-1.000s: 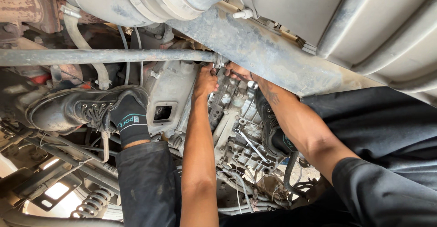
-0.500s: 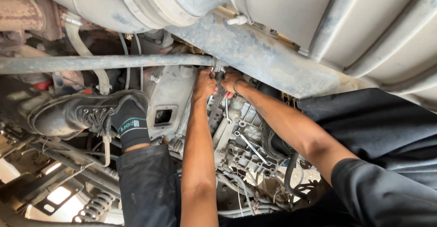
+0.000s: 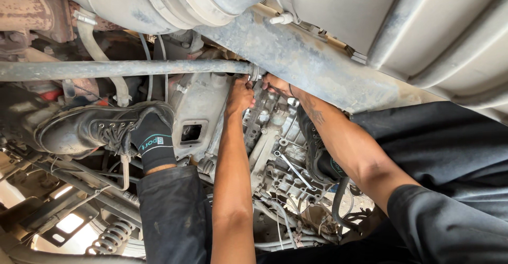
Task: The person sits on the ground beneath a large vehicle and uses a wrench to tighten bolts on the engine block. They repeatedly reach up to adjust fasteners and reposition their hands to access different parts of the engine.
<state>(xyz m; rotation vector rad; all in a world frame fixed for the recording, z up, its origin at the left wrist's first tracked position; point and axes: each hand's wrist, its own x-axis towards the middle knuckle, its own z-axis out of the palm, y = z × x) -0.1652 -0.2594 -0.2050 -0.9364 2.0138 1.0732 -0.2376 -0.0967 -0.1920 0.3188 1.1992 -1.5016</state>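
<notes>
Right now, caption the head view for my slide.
Both bare hands, left hand and right hand, reach to the end of a grey steel rod beside the gearbox housing, black boot braced nearby.

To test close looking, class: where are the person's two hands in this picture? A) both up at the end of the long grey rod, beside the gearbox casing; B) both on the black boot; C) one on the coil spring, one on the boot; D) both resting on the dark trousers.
A: the left hand and right hand meet where the grey rod ends, well away from the boot.
</notes>
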